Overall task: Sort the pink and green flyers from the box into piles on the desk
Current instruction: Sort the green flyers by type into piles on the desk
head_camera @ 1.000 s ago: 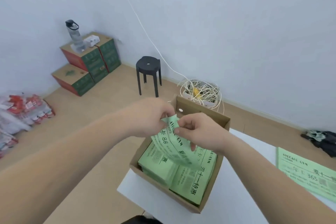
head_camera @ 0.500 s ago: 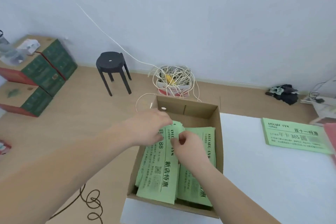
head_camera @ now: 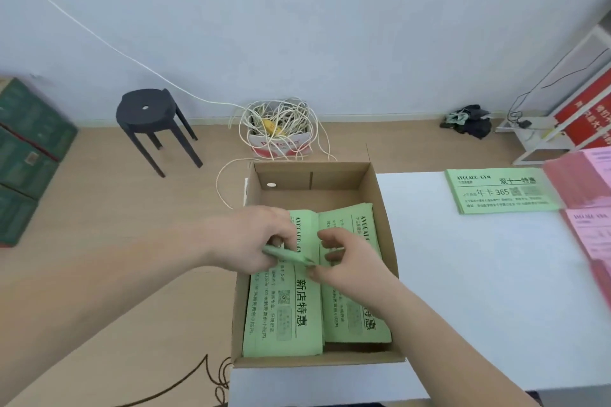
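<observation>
Person's got both hands down in the cardboard box [head_camera: 380,201], which sits on the 9 o'clock end of the white desk [head_camera: 479,307]. Inside the box are two stacks of green flyers [head_camera: 284,317] lying side by side, print facing up, long sides running 12 to 6.

The left hand [head_camera: 254,241] is over the 12 o'clock end of the left stack. Its fingers and thumb are curled round one green flyer [head_camera: 291,254] that's bent into a loose fold, free tip pointing toward 3 o'clock. The right hand [head_camera: 347,261] hovers over the right stack with fingers half curled, thumb tip just beside the tip of that flyer. Honestly can't tell if it's actually pinching the paper or just close to it.

Out on the desk, at about 2 o'clock from the box, there's a green pile [head_camera: 502,190] lying flat. Just beside that, on its 3 o'clock side, the pink piles [head_camera: 591,231] run down the edge of the view.

Floor stuff, all from the box:
- a black stool [head_camera: 145,109] at 10 o'clock
- a tangle of white cable [head_camera: 281,122] stuffed in a small carton at 12 o'clock
- green cartons [head_camera: 29,149] stacked way over at 9 o'clock
- a dark heap of cloth [head_camera: 469,119] by the wall at 1 o'clock
</observation>
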`<move>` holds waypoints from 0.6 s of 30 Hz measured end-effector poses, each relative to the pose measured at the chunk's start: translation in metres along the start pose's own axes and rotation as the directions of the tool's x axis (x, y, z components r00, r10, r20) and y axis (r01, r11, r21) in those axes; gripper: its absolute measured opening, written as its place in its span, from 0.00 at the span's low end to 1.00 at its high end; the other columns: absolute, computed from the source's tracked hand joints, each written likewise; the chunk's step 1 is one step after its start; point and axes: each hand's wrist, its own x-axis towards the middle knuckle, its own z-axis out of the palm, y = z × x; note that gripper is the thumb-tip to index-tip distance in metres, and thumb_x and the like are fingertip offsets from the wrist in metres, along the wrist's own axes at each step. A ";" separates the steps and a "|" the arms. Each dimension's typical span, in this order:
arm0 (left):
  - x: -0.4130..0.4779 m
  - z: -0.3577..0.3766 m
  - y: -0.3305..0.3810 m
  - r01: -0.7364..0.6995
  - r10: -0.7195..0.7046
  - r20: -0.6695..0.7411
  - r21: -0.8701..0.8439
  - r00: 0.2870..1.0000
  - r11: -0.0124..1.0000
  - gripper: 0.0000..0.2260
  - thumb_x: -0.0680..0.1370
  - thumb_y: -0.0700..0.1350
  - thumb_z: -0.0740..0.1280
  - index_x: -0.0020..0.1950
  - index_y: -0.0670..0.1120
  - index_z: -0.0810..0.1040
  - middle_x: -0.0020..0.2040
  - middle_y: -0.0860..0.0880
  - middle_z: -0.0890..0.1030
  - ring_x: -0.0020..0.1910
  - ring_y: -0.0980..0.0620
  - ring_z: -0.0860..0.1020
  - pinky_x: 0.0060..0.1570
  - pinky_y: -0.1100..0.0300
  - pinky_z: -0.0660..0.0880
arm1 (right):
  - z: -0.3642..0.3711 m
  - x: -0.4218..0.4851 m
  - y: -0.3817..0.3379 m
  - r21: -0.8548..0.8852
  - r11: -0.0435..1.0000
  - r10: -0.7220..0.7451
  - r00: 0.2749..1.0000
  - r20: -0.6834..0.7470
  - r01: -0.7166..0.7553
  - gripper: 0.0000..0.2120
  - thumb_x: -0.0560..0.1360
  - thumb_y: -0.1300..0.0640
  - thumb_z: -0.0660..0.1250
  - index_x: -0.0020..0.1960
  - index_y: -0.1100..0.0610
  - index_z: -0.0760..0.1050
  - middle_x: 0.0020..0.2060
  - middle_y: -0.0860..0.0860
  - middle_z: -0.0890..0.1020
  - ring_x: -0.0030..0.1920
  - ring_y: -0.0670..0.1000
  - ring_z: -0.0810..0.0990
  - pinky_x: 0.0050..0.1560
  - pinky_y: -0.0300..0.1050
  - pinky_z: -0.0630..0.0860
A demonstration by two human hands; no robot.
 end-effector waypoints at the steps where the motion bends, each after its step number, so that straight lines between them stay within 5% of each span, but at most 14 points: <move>1: -0.013 0.002 -0.001 -0.046 0.047 0.010 -0.035 0.999 0.998 0.13 0.73 0.43 0.73 0.54 0.57 0.82 0.51 0.59 0.75 0.52 0.59 0.76 0.51 0.61 0.76 | 0.000 0.000 -0.001 -0.042 0.999 -0.008 0.999 0.053 0.010 0.32 0.68 0.53 0.81 0.69 0.46 0.74 0.60 0.42 0.77 0.59 0.43 0.78 0.54 0.43 0.79; 5: -0.049 0.008 -0.002 -0.134 0.129 -0.077 -0.066 0.989 0.989 0.13 0.70 0.49 0.71 0.53 0.56 0.85 0.49 0.62 0.75 0.51 0.66 0.72 0.49 0.75 0.66 | 0.000 -0.003 -0.004 -0.129 0.988 -0.065 0.979 0.195 0.091 0.16 0.67 0.54 0.83 0.51 0.47 0.82 0.47 0.44 0.84 0.44 0.44 0.82 0.46 0.43 0.83; 9: -0.044 0.003 0.000 -0.116 0.113 -0.105 -0.023 0.988 0.993 0.11 0.70 0.52 0.69 0.50 0.54 0.85 0.48 0.59 0.77 0.47 0.65 0.73 0.45 0.75 0.66 | 0.001 -0.001 -0.003 -0.203 0.966 -0.116 0.973 0.199 0.157 0.11 0.68 0.51 0.81 0.47 0.46 0.83 0.44 0.44 0.84 0.46 0.46 0.83 0.50 0.47 0.83; 13: -0.025 -0.007 -0.007 -0.095 0.105 -0.040 0.200 0.994 0.975 0.10 0.72 0.56 0.73 0.47 0.52 0.84 0.54 0.55 0.79 0.57 0.55 0.74 0.59 0.59 0.73 | 0.003 -0.003 -0.003 -0.323 0.915 -0.203 0.967 0.156 0.244 0.08 0.72 0.49 0.77 0.45 0.44 0.77 0.44 0.42 0.81 0.47 0.45 0.80 0.51 0.48 0.81; 16: 0.004 -0.018 -0.009 -0.005 -0.043 0.084 0.494 0.996 0.869 0.18 0.73 0.63 0.67 0.52 0.50 0.82 0.56 0.50 0.79 0.63 0.49 0.74 0.73 0.48 0.64 | 0.005 0.006 0.000 -0.390 0.895 -0.211 0.976 0.059 0.218 0.08 0.76 0.48 0.73 0.45 0.48 0.76 0.45 0.43 0.78 0.47 0.47 0.78 0.50 0.48 0.80; 18: 0.023 -0.021 -0.004 0.060 -0.179 0.173 0.535 0.969 0.843 0.19 0.73 0.63 0.67 0.56 0.51 0.80 0.54 0.51 0.79 0.62 0.49 0.75 0.78 0.46 0.57 | 0.008 0.010 0.000 -0.388 0.908 -0.163 0.986 0.021 0.158 0.08 0.77 0.49 0.73 0.46 0.50 0.74 0.48 0.45 0.75 0.48 0.48 0.77 0.50 0.45 0.78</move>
